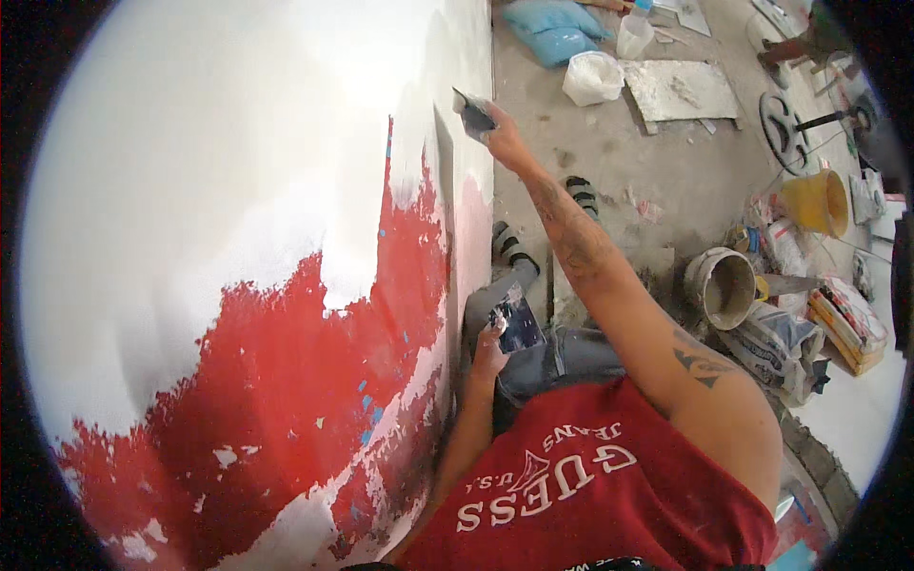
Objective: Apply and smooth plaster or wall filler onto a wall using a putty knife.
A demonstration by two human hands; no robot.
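Observation:
My right hand [503, 138] is raised at the top centre, closed on a dark scraper [474, 112] whose edge is close beside the wall [190, 152]; whether it touches, I cannot tell. My left hand [490, 347] is lower, near my knee, gripping a wide dark putty blade [516, 322] smeared with white. The wall on my left has white coating over its upper part and ragged red paint [286, 381] below, with pale pink patches and small blue flecks.
On the concrete floor [628, 200] lie blue sacks [543, 29], a white bag [590, 81] and a board [681, 90]. At right stand a yellow bucket [814, 202], a grey bucket [719, 290], sacks [771, 347] and a black metal base [785, 133]. Someone else [800, 43] is at the upper right edge.

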